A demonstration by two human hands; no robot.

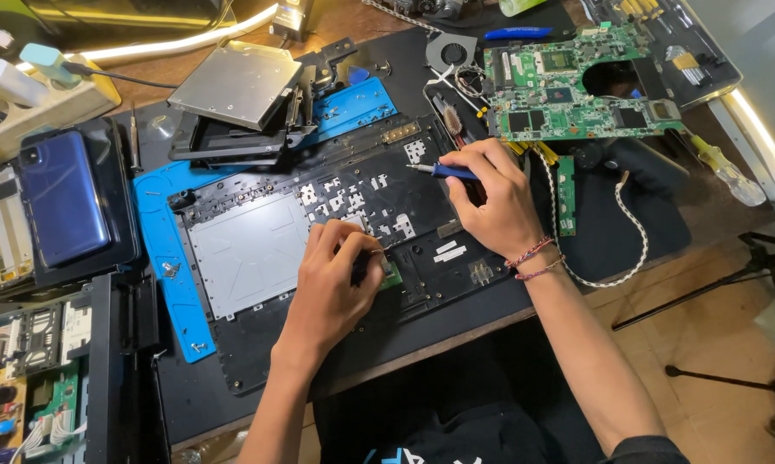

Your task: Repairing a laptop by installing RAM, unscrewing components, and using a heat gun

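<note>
The right hand (495, 202) is closed in a pen-like grip round a blue-handled screwdriver (446, 171), whose slim metal tip points left and down onto the inner face of the black laptop shell (258, 352) that lies open on the bench. The left hand (331, 288) is bunched with its fingertips pinched on something small and dark at the edge of a little green board (393, 275) seated in the shell; what exactly the fingers grip is hidden by the hand itself. Both hands work over the right half of the shell, just beside the grey metal plate (245, 253) that fills its left half. To do this well, I judge that the driver should stand square to whatever screw it meets, pressed lightly, while the left hand steadies the small board so nothing twists or slips. A blue work mat (159, 258) shows under the shell's left side. Behind the shell lies a flat silver optical drive (237, 82) on a stack of black parts, and to the right a green motherboard (576, 86) with a small fan (451, 51) near it. A braided white cord (632, 228) loops past the right wrist, and a blue phone (65, 198) rests well off to the left.
</note>
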